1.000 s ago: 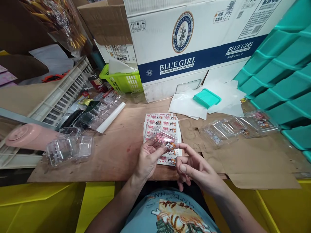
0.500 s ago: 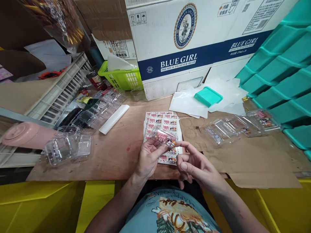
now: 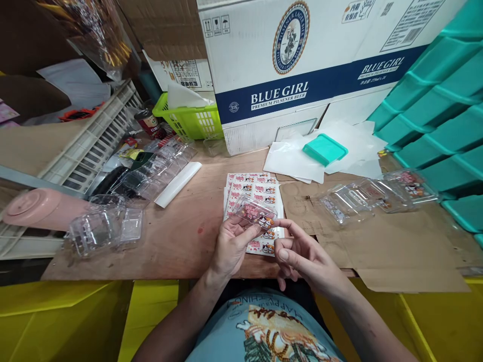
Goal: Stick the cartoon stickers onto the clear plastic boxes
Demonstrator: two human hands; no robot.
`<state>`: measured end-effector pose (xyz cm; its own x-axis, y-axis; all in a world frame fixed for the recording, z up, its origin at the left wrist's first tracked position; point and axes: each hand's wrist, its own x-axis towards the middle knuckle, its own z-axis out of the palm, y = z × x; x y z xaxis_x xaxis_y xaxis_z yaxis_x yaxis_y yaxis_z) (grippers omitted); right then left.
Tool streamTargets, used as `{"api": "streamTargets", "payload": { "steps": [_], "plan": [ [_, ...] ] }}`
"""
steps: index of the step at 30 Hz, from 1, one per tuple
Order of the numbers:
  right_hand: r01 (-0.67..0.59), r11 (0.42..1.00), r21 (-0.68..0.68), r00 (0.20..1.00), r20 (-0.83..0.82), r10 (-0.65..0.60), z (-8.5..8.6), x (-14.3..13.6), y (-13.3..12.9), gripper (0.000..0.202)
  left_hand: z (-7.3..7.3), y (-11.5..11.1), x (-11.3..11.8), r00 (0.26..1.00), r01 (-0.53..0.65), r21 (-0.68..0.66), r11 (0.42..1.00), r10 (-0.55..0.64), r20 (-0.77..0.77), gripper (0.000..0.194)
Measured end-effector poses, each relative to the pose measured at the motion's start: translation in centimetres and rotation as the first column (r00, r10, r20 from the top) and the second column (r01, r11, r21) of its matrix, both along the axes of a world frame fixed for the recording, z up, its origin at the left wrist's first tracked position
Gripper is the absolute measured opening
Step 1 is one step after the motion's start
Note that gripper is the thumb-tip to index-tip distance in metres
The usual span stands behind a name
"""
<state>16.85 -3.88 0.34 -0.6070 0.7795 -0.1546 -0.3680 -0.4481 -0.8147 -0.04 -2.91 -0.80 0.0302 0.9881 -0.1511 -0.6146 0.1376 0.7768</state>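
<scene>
My left hand (image 3: 233, 245) pinches a small clear plastic box (image 3: 253, 212) between thumb and fingers. A sticker with pink lettering and two cartoon cats shows on the box. My right hand (image 3: 302, 256) is at the box's right corner; its index fingertip touches or nearly touches that corner, while the thumb stands apart and the other fingers curl loosely. Beneath the box lies a stack of sticker sheets (image 3: 234, 190) with the same cat print, partly hidden by the box and my left hand.
Clear boxes with cat stickers (image 3: 409, 190) lie on cardboard at right; plain clear boxes (image 3: 96, 231) lie left beside a pink bottle (image 3: 41, 210). A teal lid (image 3: 325, 150) rests on white papers. Behind stand a beer carton (image 3: 241, 108), a green basket (image 3: 188, 120) and stacked teal bins (image 3: 433, 136).
Both hands and the box keep nearly the same pose. The whole view has shifted very slightly.
</scene>
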Motion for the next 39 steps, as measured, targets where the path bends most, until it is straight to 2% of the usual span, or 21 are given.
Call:
{"api": "streamTargets", "payload": {
  "steps": [11, 19, 24, 29, 33, 36, 39],
  "plan": [
    [0.010, 1.000, -0.017, 0.996, 0.085, -0.008, 0.1, -0.1, 0.1, 0.048, -0.1, -0.2, -0.2, 1.000, 0.016, 0.001, 1.000, -0.016, -0.002, 0.027],
    [0.013, 1.000, -0.003, 0.978, 0.210, -0.012, 1.0, -0.4, 0.0, 0.057, 0.0, -0.3, -0.3, 1.000, 0.004, -0.035, 0.999, -0.004, -0.008, 0.026],
    [0.040, 0.999, 0.031, 0.962, 0.269, -0.047, 1.4, -0.7, 0.0, 0.059, 0.1, -0.1, -0.3, 0.995, -0.080, -0.112, 0.990, 0.085, 0.046, 0.013],
    [0.059, 0.986, 0.155, 0.931, 0.349, -0.111, 0.9, -0.8, -0.4, 0.053, 0.4, 0.1, 0.3, 0.989, -0.145, -0.093, 0.985, 0.146, 0.004, 0.014],
    [0.072, 0.924, 0.375, 0.846, 0.468, -0.256, 0.6, -1.1, -0.7, 0.047, 0.5, -0.1, 0.9, 0.979, -0.203, -0.065, 0.977, 0.201, -0.038, 0.012],
    [-0.010, 0.815, 0.579, 0.709, 0.579, -0.403, 0.4, -1.3, -0.8, 0.049, 0.5, -0.2, 1.2, 0.971, -0.237, -0.066, 0.969, 0.234, -0.050, 0.011],
    [-0.125, 0.686, 0.717, 0.523, 0.635, -0.568, 0.0, -1.2, -0.9, 0.059, 0.4, 0.0, 1.3, 0.962, -0.271, -0.068, 0.960, 0.268, -0.042, 0.013]
  ]
}}
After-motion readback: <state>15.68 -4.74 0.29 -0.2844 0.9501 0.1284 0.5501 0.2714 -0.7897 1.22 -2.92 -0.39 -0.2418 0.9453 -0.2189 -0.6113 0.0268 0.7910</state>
